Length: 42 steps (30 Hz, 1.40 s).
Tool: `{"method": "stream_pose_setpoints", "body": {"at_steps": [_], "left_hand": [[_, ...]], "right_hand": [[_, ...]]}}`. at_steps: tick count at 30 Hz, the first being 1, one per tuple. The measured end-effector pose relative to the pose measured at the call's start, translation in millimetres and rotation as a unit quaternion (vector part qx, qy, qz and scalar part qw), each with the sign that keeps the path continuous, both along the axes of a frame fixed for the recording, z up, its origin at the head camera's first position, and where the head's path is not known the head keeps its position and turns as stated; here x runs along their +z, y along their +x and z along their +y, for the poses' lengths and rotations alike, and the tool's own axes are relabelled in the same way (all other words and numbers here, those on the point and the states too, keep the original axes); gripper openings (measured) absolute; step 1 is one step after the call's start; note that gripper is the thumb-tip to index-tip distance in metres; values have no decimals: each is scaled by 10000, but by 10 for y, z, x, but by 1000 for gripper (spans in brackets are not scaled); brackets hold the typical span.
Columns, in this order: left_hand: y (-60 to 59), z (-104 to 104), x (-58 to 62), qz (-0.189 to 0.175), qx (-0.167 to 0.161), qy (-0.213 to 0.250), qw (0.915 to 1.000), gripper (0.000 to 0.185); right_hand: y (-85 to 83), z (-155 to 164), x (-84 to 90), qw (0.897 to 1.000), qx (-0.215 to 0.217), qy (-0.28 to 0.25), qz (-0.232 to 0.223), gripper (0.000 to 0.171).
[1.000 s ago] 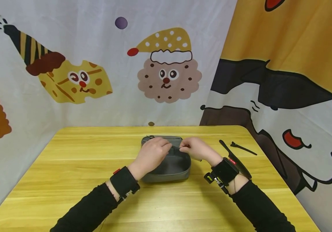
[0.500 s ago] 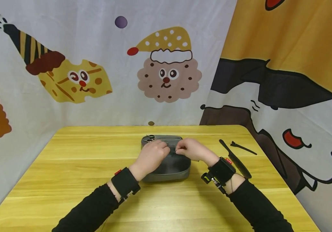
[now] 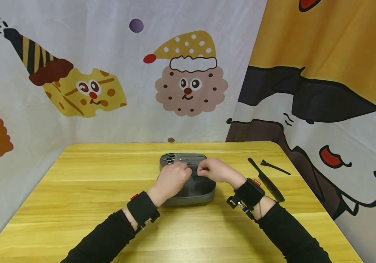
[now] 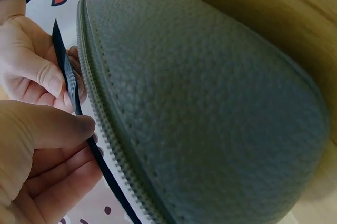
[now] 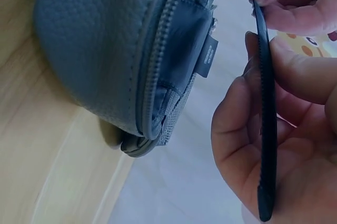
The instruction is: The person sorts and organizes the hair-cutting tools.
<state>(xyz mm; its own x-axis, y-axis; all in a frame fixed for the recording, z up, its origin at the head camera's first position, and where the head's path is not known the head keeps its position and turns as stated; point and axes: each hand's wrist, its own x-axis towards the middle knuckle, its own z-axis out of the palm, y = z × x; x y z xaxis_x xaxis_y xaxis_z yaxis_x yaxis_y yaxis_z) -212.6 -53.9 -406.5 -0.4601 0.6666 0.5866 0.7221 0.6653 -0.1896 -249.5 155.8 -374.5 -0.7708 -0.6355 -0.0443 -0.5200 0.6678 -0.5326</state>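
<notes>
Both hands meet over the open grey case [image 3: 188,182] at mid-table in the head view, left hand [image 3: 172,178] and right hand [image 3: 215,170] almost touching. From the left wrist, the left thumb and fingers pinch a thin dark strip [image 4: 71,89] just beside the zip edge. From the right wrist, the right hand also pinches it (its long axis runs hand to hand), case mouth directly below.

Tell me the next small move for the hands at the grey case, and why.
Probably lower the thin black strip into the open grey case: both the left hand and right hand pinch it just above the unzipped opening.
</notes>
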Motion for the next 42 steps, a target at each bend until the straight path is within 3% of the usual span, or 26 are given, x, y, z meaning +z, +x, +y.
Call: {"method": "stream_pose_setpoints", "body": {"at_steps": [8, 15, 20, 31, 42], "left_hand": [[-18, -25, -15, -303, -48, 188, 9994, 14], [-75, -92, -19, -1167, -53, 349, 9925, 10], [-108, -138, 7, -1597, -52, 504, 9859, 12], [-136, -216, -25, -1947, -24, 732, 9781, 14], [-120, -231, -64, -2280, -41, 810, 9703, 13]], "right_hand": [[-13, 60, 15, 9991, -13, -414, 129, 13], [-23, 192, 10, 9936, -127, -1041, 408, 18], [-30, 302, 4, 9898, -486, -1293, 352, 19], [-54, 558, -98, 9858, -1021, -1232, 516, 23], [-36, 667, -370, 9890, -1340, -622, 104, 16]]}}
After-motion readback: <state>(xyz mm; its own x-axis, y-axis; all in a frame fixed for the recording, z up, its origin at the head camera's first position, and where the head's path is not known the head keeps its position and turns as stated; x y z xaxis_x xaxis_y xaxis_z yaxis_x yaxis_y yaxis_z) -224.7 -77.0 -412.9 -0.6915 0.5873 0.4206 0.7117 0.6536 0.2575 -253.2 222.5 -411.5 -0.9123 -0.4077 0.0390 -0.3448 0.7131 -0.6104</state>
